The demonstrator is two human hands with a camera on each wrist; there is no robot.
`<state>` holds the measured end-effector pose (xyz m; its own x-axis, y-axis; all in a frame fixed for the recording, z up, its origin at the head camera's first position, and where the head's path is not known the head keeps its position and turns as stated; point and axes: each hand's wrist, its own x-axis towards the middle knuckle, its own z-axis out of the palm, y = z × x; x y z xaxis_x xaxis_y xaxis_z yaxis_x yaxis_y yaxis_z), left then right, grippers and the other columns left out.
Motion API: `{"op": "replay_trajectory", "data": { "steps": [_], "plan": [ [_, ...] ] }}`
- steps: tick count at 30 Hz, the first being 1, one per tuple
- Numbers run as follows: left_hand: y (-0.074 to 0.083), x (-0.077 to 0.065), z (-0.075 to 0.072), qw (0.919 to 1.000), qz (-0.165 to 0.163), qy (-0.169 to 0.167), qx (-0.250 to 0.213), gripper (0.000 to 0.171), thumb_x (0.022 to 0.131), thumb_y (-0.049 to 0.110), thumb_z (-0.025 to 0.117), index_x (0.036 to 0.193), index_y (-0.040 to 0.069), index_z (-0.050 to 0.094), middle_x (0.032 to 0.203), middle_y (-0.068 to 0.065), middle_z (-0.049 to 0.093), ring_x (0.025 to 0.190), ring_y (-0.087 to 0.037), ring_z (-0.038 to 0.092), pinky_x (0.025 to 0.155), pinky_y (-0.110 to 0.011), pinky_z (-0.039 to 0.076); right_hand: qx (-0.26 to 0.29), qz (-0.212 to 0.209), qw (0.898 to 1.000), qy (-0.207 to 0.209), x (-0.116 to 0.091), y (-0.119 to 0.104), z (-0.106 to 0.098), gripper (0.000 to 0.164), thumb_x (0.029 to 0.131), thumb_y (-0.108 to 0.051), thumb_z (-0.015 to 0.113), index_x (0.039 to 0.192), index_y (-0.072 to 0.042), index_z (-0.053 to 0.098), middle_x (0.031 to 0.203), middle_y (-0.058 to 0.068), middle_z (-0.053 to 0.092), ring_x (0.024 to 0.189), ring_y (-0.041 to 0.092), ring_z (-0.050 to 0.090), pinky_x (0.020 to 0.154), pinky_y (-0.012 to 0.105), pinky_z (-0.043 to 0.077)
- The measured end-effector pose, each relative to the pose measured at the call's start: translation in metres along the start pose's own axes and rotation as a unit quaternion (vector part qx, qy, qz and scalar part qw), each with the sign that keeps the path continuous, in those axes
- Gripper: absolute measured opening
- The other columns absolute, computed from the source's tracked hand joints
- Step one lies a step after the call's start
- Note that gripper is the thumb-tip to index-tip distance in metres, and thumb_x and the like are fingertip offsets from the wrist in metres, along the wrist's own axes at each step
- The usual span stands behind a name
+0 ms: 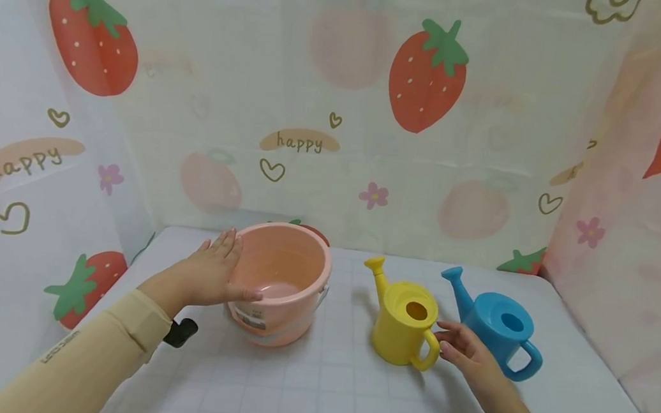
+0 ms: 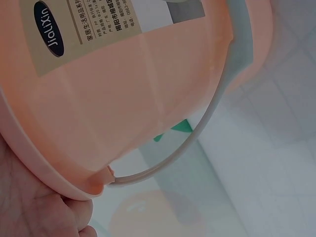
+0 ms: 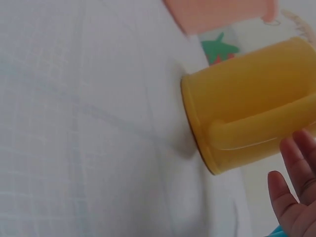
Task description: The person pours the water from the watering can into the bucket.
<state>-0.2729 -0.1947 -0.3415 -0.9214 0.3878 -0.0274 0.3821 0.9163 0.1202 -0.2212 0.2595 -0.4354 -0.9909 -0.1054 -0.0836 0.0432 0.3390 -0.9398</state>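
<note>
A pink bucket [image 1: 276, 321] stands upright on the table, its pale handle hanging down and a printed label [image 2: 113, 24] on its side. My left hand [image 1: 205, 274] rests against the left of its rim, fingers stretched toward the back and thumb along the front edge. To the right stands a yellow watering can [image 1: 396, 333], spout pointing up and left. Close beside its handle [image 3: 266, 123] is my right hand [image 1: 475, 364], fingers loosely extended with nothing in them. A blue watering can [image 1: 495, 320] stands just behind that hand, which overlaps its lower body in the head view.
A white tablecloth [image 1: 329, 392] with a faint grid covers the table. Fabric walls printed with strawberries [image 1: 428, 79] enclose it at the back and both sides. Something small and black [image 1: 181, 332] shows by the left wrist.
</note>
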Motion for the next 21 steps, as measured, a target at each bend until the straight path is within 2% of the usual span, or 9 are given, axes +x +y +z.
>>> {"op": "replay_trajectory", "data": {
  "steps": [8,15,21],
  "plan": [
    [0.0,0.0,0.0,1.0,0.002,0.003,0.002,0.125,0.067,0.086,0.035,0.142,-0.011,0.009,0.148,-0.028,0.0,0.137,-0.04,0.002,0.108,-0.056,0.007,0.037,0.017,0.999,0.004,0.001,0.007,0.009,0.05,0.09,-0.033,0.058,0.126,-0.003,0.041,0.119,0.015,0.054,0.107,0.024,0.051,0.095,0.042,0.043],
    [0.001,-0.001,0.0,1.0,0.001,0.001,-0.006,0.125,0.067,0.085,0.037,0.142,-0.011,0.009,0.148,-0.029,0.0,0.137,-0.04,0.002,0.108,-0.056,0.007,0.052,0.009,0.998,-0.016,-0.001,0.009,0.017,0.043,0.093,-0.03,0.053,0.123,-0.001,0.042,0.118,0.015,0.057,0.11,0.026,0.051,0.097,0.043,0.04],
    [0.001,-0.001,0.0,1.0,0.001,0.001,-0.007,0.125,0.067,0.086,0.036,0.142,-0.01,0.009,0.148,-0.028,-0.001,0.137,-0.04,0.001,0.108,-0.056,0.006,0.054,0.0,0.998,-0.015,0.0,0.01,0.021,0.037,0.096,-0.029,0.048,0.119,-0.001,0.045,0.115,0.013,0.058,0.109,0.025,0.051,0.099,0.044,0.038]
  ]
}}
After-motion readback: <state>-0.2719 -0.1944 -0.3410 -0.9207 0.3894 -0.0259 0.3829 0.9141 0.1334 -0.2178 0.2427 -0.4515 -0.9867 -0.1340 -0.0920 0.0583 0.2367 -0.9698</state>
